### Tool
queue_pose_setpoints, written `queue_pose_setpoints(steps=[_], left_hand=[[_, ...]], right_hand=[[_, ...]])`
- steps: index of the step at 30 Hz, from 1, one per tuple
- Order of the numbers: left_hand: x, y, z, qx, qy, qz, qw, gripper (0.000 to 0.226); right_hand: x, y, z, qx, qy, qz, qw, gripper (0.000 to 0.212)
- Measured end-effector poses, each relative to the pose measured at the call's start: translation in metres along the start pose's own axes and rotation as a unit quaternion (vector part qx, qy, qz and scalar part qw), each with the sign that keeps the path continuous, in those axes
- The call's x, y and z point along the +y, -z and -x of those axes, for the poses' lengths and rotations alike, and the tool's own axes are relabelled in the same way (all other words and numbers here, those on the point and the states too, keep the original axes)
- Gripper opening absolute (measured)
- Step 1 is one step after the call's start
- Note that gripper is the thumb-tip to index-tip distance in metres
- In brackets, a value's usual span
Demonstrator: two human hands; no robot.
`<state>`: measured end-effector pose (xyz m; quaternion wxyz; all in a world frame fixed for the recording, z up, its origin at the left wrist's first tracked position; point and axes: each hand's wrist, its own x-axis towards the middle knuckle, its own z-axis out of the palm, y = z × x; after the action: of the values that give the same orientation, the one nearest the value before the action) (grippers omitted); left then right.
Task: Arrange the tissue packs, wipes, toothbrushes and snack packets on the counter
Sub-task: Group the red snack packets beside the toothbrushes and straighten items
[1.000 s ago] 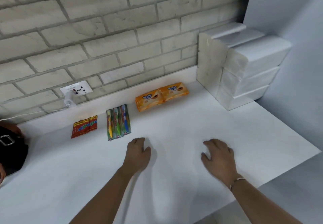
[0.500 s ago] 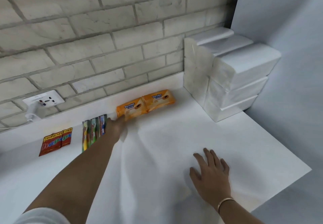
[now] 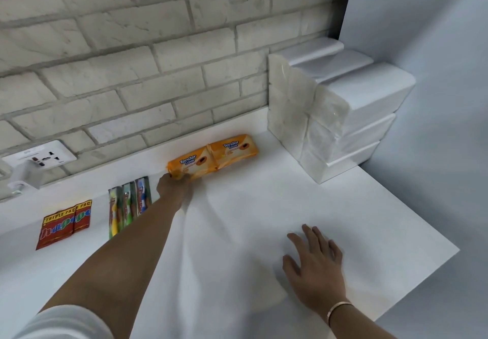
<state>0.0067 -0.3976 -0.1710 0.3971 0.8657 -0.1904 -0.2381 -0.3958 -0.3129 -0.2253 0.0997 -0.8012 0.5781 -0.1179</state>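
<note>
The white tabletop (image 3: pixel 303 206) runs along a pale brick wall (image 3: pixel 132 61). In its far right corner stands the stack of white plastic-wrapped tissue packs (image 3: pixel 335 116), in the same place as half a second ago. Two orange wipes packs (image 3: pixel 214 157) lie end to end near the wall; the left one now sits slightly lifted at its near-left corner. The left hand (image 3: pixel 174 188), which was just short of that pack half a second earlier, has reached it, and its fingers (image 3: pixel 182 178) are curled over that corner, closed on the pack. The right hand (image 3: pixel 314 262) stays flat on the tabletop, fingers spread, holding nothing. To the left lie three packaged toothbrushes (image 3: pixel 129 206) side by side, partly covered by the forearm, and further left two red snack packets (image 3: pixel 63 223), unmoved.
</note>
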Motion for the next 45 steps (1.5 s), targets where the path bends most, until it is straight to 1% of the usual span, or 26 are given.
queue_pose_setpoints(steps=[5, 7, 9, 11, 12, 13, 15, 16, 17, 18, 20, 22, 24, 30, 37, 45], left_hand=[[-0.003, 0.001, -0.005, -0.013, -0.004, 0.018, 1.000, 0.045], [-0.007, 0.003, -0.003, -0.009, -0.010, 0.032, 0.999, 0.054], [-0.017, 0.006, 0.000, -0.018, -0.056, 0.028, 0.998, 0.060], [-0.033, 0.015, 0.009, -0.016, -0.115, 0.009, 0.993, 0.057], [-0.042, 0.021, 0.013, 0.019, -0.149, -0.018, 0.988, 0.052], [-0.052, 0.030, 0.015, 0.078, -0.191, -0.059, 0.977, 0.048], [-0.073, 0.048, 0.015, 0.191, -0.268, -0.143, 0.933, 0.045], [-0.084, 0.059, 0.012, 0.225, -0.290, -0.175, 0.914, 0.046], [-0.093, 0.069, 0.007, 0.226, -0.292, -0.207, 0.906, 0.048], [-0.101, 0.079, 0.001, 0.204, -0.283, -0.240, 0.906, 0.050], [-0.112, 0.090, -0.007, 0.125, -0.236, -0.294, 0.918, 0.055], [-0.120, 0.095, -0.011, 0.063, -0.227, -0.339, 0.911, 0.062], [-0.124, 0.094, -0.009, 0.036, -0.226, -0.371, 0.900, 0.067], [-0.118, 0.083, 0.002, 0.054, -0.202, -0.368, 0.906, 0.066], [-0.118, 0.079, 0.005, 0.080, -0.220, -0.348, 0.908, 0.062], [-0.109, 0.064, 0.005, 0.082, -0.207, -0.351, 0.910, 0.064]], right_hand=[[0.001, -0.002, -0.001, 0.001, 0.001, 0.015, 1.000, 0.051], [0.002, -0.001, -0.001, -0.001, 0.002, 0.025, 1.000, 0.050], [0.002, -0.001, 0.000, -0.004, 0.002, 0.030, 1.000, 0.050], [0.000, 0.000, 0.001, -0.003, 0.001, 0.031, 1.000, 0.050], [0.001, 0.001, 0.000, -0.003, 0.001, 0.030, 1.000, 0.051], [0.000, 0.002, 0.000, -0.005, 0.000, 0.029, 1.000, 0.051], [0.000, 0.003, 0.000, -0.004, -0.002, 0.031, 1.000, 0.052], [0.000, 0.003, 0.001, -0.003, -0.002, 0.032, 0.999, 0.053], [-0.001, 0.004, 0.001, -0.002, -0.002, 0.034, 0.999, 0.053], [-0.002, 0.003, 0.001, -0.003, -0.002, 0.036, 0.999, 0.054], [-0.002, 0.004, 0.001, -0.005, 0.000, 0.038, 0.999, 0.054], [-0.002, 0.003, 0.002, -0.005, 0.002, 0.038, 0.999, 0.054], [-0.002, 0.004, 0.002, -0.004, 0.001, 0.039, 0.999, 0.054], [-0.004, 0.006, 0.003, -0.007, 0.000, 0.038, 0.999, 0.054], [-0.003, 0.005, 0.003, -0.002, -0.003, 0.034, 0.999, 0.053], [-0.002, 0.005, 0.002, -0.012, -0.005, 0.036, 0.999, 0.052]])
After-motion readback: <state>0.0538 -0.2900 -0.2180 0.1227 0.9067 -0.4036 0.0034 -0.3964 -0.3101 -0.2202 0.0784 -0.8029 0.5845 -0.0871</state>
